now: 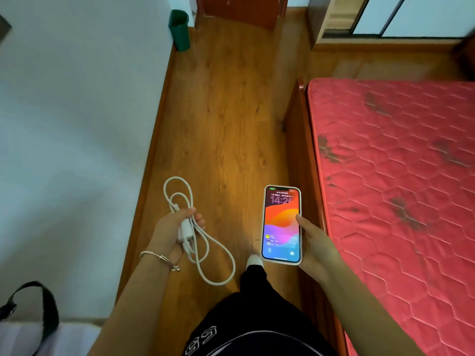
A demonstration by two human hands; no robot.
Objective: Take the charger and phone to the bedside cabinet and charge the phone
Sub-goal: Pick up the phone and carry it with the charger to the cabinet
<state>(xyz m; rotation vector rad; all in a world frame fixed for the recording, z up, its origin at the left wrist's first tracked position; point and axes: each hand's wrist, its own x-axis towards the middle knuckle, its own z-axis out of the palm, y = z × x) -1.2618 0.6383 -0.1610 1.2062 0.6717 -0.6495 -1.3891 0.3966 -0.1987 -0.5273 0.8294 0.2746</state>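
Note:
My left hand [174,231] grips a white charger [185,232], plug block in the palm, with its white cable [218,253] hanging in loose loops above and below the fist. My right hand [317,244] holds a phone [281,224] in a pale case, screen up and lit, showing a colourful lock screen. Both are held over the wooden floor in front of my body. No bedside cabinet is in view.
A wooden floor strip [226,111] runs ahead between a white wall [77,124] on the left and a bed with a red mattress [401,176] on the right. A green bin [179,29] stands by the wall at the far end, near a red-brown door [241,9].

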